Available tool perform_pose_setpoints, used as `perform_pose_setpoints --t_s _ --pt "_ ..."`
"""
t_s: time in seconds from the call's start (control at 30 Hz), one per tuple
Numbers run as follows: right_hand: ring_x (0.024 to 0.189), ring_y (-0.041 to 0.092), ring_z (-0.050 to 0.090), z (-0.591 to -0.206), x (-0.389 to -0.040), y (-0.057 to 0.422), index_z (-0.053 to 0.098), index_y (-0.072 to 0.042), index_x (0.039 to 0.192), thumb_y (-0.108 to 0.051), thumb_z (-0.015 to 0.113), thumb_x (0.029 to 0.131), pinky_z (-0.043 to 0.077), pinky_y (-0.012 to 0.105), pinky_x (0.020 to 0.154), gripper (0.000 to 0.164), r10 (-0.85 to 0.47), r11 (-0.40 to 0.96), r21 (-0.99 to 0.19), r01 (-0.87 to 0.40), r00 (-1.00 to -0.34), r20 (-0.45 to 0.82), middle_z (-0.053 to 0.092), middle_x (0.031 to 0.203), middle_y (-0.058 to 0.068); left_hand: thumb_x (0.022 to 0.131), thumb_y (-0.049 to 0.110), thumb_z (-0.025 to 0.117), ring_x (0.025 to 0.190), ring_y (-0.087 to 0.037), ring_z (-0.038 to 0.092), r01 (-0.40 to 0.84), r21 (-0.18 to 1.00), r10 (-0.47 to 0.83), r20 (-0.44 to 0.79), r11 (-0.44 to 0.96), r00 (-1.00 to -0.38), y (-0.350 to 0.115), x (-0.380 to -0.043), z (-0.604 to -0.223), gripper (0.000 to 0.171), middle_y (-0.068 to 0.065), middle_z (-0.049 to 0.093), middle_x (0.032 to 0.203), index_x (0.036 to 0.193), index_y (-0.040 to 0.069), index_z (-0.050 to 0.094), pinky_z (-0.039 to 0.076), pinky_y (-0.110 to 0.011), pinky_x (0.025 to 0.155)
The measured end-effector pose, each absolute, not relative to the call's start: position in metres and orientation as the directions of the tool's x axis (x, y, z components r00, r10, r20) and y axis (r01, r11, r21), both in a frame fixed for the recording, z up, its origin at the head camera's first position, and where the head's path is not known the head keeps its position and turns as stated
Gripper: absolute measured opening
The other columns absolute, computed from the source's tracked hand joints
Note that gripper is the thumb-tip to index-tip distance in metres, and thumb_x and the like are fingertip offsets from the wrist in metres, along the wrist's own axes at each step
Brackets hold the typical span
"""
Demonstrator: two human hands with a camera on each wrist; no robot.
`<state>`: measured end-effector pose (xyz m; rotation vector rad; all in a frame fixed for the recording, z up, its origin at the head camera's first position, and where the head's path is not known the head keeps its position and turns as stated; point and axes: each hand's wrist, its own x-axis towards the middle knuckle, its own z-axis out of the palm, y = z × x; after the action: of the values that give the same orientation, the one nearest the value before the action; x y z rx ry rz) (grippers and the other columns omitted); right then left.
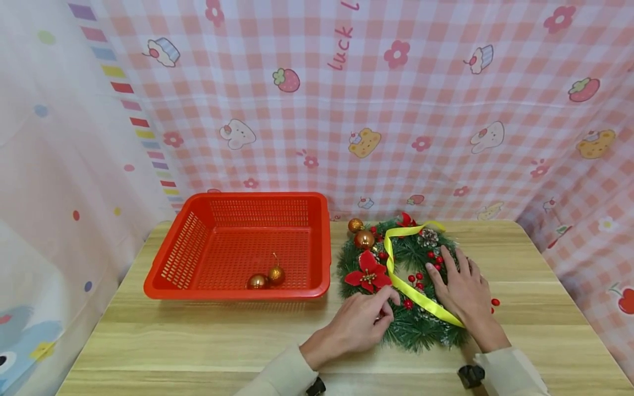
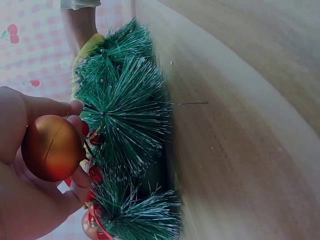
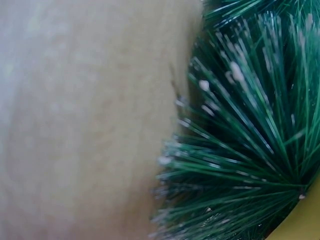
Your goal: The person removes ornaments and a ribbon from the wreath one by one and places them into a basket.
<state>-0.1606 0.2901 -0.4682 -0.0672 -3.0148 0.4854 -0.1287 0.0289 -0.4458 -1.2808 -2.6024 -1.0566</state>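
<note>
A green Christmas wreath with red berries, pine cones and a red poinsettia lies on the table. My left hand is at its near left side. In the left wrist view, that hand's curled fingers hold a copper bauble, with thumb and fingertip pinched at its top beside the needles. The head view mostly hides this bauble behind the fingers. My right hand rests on the wreath's right side, fingers spread. A yellow ribbon runs across the wreath and passes beneath that hand.
A red plastic basket stands left of the wreath, holding a shiny bauble and a glittery one. Two more baubles sit at the wreath's upper left. A checked curtain hangs behind the wooden table.
</note>
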Motion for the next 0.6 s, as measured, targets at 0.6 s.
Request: perform_pose_setpoints --t_s 0.6 --pt "0.135 0.06 0.022 -0.467 -0.161 0.29 0.018 -0.011 0.159 -0.061 0.026 0.102 0.027 0.076 0.098 0.075 0.056 0.948 -0.317 0.023 -0.994 0.095 0.017 0.158 0.03 0.094 0.008 0.065 0.071 0.013 0.057 0.627 0.695 0.63 0.319 0.352 -0.708 0.009 -0.121 -0.449 0.026 0.006 0.075 0.088 0.118 0.014 0.058 0.046 -0.012 0.075"
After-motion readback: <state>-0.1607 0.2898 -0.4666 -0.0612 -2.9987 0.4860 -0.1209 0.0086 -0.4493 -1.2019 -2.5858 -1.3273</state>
